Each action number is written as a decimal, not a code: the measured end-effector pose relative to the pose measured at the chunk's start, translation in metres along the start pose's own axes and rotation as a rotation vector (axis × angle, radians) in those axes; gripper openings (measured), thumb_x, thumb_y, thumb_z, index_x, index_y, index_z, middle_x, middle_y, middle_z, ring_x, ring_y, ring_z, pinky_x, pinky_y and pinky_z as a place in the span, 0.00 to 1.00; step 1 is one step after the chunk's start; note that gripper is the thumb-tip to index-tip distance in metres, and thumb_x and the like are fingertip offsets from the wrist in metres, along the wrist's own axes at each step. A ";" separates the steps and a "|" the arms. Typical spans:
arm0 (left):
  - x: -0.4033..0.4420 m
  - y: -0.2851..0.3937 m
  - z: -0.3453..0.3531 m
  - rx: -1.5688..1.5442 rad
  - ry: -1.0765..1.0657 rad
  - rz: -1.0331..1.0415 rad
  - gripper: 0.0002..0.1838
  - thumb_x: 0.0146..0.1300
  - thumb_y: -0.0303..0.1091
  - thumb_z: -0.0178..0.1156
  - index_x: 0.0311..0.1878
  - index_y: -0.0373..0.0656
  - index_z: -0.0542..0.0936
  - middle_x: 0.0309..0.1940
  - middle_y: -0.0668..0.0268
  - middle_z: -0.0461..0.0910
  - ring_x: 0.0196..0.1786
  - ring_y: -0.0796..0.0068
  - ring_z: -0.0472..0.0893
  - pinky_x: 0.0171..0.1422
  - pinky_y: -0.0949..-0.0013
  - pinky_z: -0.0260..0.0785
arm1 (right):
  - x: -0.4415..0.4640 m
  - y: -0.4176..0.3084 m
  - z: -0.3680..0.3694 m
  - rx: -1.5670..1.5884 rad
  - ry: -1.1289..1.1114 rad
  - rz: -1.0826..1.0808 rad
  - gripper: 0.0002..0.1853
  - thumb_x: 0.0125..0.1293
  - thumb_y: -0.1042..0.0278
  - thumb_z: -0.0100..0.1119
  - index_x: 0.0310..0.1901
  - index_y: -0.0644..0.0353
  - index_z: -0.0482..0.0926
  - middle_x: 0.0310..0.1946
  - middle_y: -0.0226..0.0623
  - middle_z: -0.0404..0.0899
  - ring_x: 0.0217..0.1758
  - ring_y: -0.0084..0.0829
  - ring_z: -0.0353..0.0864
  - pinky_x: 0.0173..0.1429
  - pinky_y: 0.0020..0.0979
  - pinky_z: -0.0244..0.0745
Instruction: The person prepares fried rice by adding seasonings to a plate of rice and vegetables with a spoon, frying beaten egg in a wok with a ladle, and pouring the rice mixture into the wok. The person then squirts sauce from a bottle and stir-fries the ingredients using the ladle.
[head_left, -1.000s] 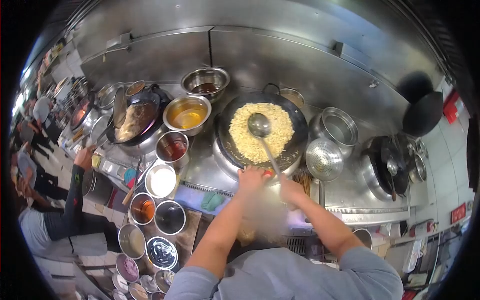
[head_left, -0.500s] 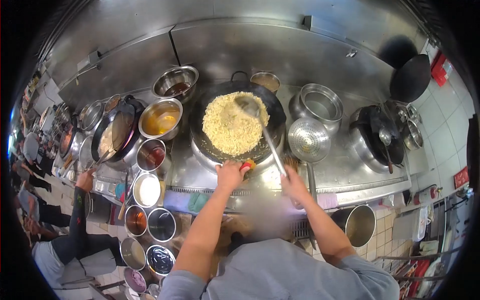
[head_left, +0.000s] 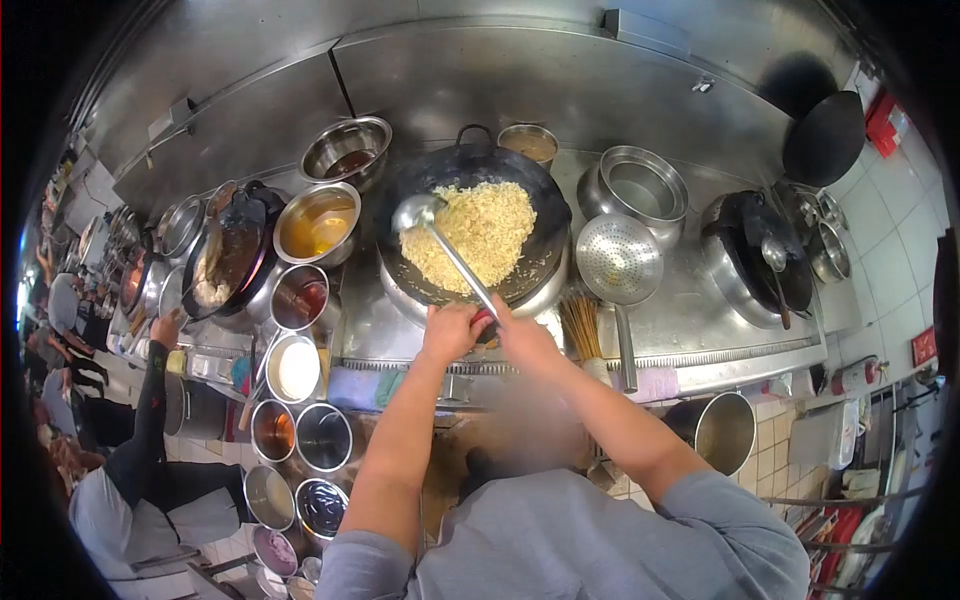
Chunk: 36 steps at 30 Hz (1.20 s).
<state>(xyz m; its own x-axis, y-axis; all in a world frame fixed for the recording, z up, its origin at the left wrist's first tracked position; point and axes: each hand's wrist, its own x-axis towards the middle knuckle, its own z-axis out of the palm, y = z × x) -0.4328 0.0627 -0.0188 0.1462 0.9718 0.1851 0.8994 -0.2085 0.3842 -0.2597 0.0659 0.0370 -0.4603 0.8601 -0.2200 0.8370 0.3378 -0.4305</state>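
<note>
A black wok (head_left: pixel 547 205) sits on the range in front of me, holding a mound of yellowish fried rice (head_left: pixel 485 235). My left hand (head_left: pixel 450 332) is closed around the wok's near handle, where a bit of red shows beside the thumb. My right hand (head_left: pixel 527 343) grips the end of a long metal ladle (head_left: pixel 458 262). The ladle's bowl lies at the left edge of the rice, its handle slanting down toward me. Both hands are close together at the near rim.
Metal bowls (head_left: pixel 317 228) and seasoning pots (head_left: pixel 297 368) line the left. A perforated strainer (head_left: pixel 619 262) rests across a steel pot (head_left: pixel 645 185) on the right, near a bamboo brush (head_left: pixel 580 325). Another wok (head_left: pixel 755 265) stands farther right. A co-worker (head_left: pixel 110 500) works at the left.
The ladle's bowl has swept from the upper right of the rice to its left side. My right hand has moved left, nearer my left hand. The rice has shifted right.
</note>
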 end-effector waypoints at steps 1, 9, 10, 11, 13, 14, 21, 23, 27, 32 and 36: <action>0.001 0.000 0.000 -0.009 -0.001 0.005 0.17 0.64 0.51 0.56 0.37 0.47 0.81 0.36 0.63 0.82 0.46 0.62 0.79 0.51 0.55 0.61 | -0.019 0.016 0.001 -0.048 -0.031 0.005 0.37 0.63 0.72 0.49 0.74 0.45 0.49 0.38 0.55 0.80 0.39 0.53 0.81 0.45 0.48 0.77; 0.002 0.001 0.000 0.008 -0.034 -0.026 0.20 0.66 0.54 0.52 0.43 0.47 0.79 0.38 0.64 0.82 0.48 0.63 0.78 0.52 0.54 0.59 | -0.044 0.109 -0.028 -0.094 0.038 0.198 0.32 0.67 0.63 0.51 0.72 0.35 0.55 0.39 0.54 0.80 0.40 0.52 0.82 0.45 0.45 0.76; 0.002 0.000 0.000 0.004 -0.065 -0.021 0.20 0.66 0.54 0.52 0.41 0.46 0.80 0.40 0.61 0.81 0.49 0.60 0.78 0.52 0.53 0.60 | -0.027 0.112 -0.023 -0.055 0.154 0.185 0.32 0.67 0.63 0.51 0.72 0.36 0.57 0.38 0.55 0.80 0.39 0.52 0.82 0.45 0.45 0.76; 0.004 -0.001 -0.004 0.004 -0.065 -0.022 0.20 0.66 0.54 0.52 0.41 0.46 0.80 0.40 0.61 0.81 0.49 0.60 0.78 0.52 0.53 0.60 | -0.012 0.098 -0.018 0.040 0.156 0.209 0.31 0.67 0.63 0.51 0.72 0.38 0.57 0.37 0.55 0.80 0.39 0.53 0.82 0.44 0.45 0.76; 0.006 0.001 -0.012 0.001 -0.180 -0.020 0.20 0.67 0.54 0.51 0.41 0.47 0.80 0.40 0.61 0.81 0.49 0.60 0.78 0.51 0.52 0.61 | 0.028 0.073 0.018 0.162 0.154 0.157 0.35 0.65 0.67 0.51 0.73 0.40 0.52 0.37 0.56 0.81 0.40 0.54 0.81 0.48 0.49 0.75; 0.008 0.001 -0.012 0.009 -0.185 -0.052 0.19 0.66 0.53 0.52 0.41 0.48 0.82 0.39 0.61 0.81 0.48 0.60 0.78 0.51 0.52 0.61 | 0.030 0.044 0.021 0.095 0.101 0.199 0.34 0.66 0.66 0.50 0.73 0.43 0.51 0.37 0.57 0.80 0.42 0.54 0.81 0.49 0.49 0.74; 0.002 0.010 0.004 0.005 0.063 0.057 0.17 0.65 0.52 0.54 0.40 0.51 0.84 0.33 0.62 0.83 0.42 0.58 0.79 0.51 0.53 0.61 | -0.086 0.086 -0.034 0.064 -0.015 0.025 0.33 0.67 0.63 0.48 0.73 0.47 0.51 0.40 0.59 0.79 0.45 0.56 0.79 0.51 0.49 0.72; 0.006 0.005 0.028 -0.012 0.094 0.007 0.18 0.65 0.53 0.54 0.39 0.50 0.84 0.32 0.61 0.83 0.41 0.58 0.80 0.50 0.53 0.62 | -0.131 0.041 -0.084 -0.004 -0.107 0.111 0.35 0.67 0.64 0.48 0.74 0.47 0.49 0.36 0.58 0.80 0.41 0.57 0.79 0.49 0.50 0.72; -0.019 0.061 -0.011 -0.039 0.123 0.014 0.18 0.64 0.52 0.56 0.32 0.47 0.82 0.25 0.60 0.81 0.31 0.58 0.80 0.45 0.56 0.63 | -0.228 0.021 -0.173 -0.113 -0.149 0.019 0.39 0.61 0.67 0.55 0.73 0.40 0.51 0.35 0.51 0.81 0.37 0.55 0.79 0.43 0.48 0.73; -0.049 0.111 -0.101 -0.082 0.195 0.219 0.16 0.63 0.49 0.58 0.27 0.48 0.81 0.17 0.63 0.78 0.21 0.59 0.77 0.40 0.59 0.64 | -0.268 -0.004 -0.242 -0.183 -0.370 0.087 0.36 0.60 0.65 0.56 0.71 0.36 0.59 0.31 0.47 0.80 0.31 0.51 0.79 0.40 0.46 0.75; -0.024 0.081 -0.033 -0.138 0.258 0.175 0.14 0.62 0.48 0.59 0.28 0.49 0.81 0.18 0.63 0.78 0.23 0.60 0.77 0.39 0.58 0.64 | -0.175 0.029 -0.159 -0.100 -0.193 -0.077 0.34 0.61 0.65 0.54 0.70 0.36 0.61 0.27 0.48 0.79 0.30 0.52 0.79 0.40 0.47 0.74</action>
<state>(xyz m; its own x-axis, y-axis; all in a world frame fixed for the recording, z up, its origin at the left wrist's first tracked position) -0.3774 0.0190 0.0379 0.1685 0.8638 0.4748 0.8032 -0.3995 0.4419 -0.1079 -0.0138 0.2025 -0.5636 0.7447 -0.3575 0.8182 0.4438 -0.3654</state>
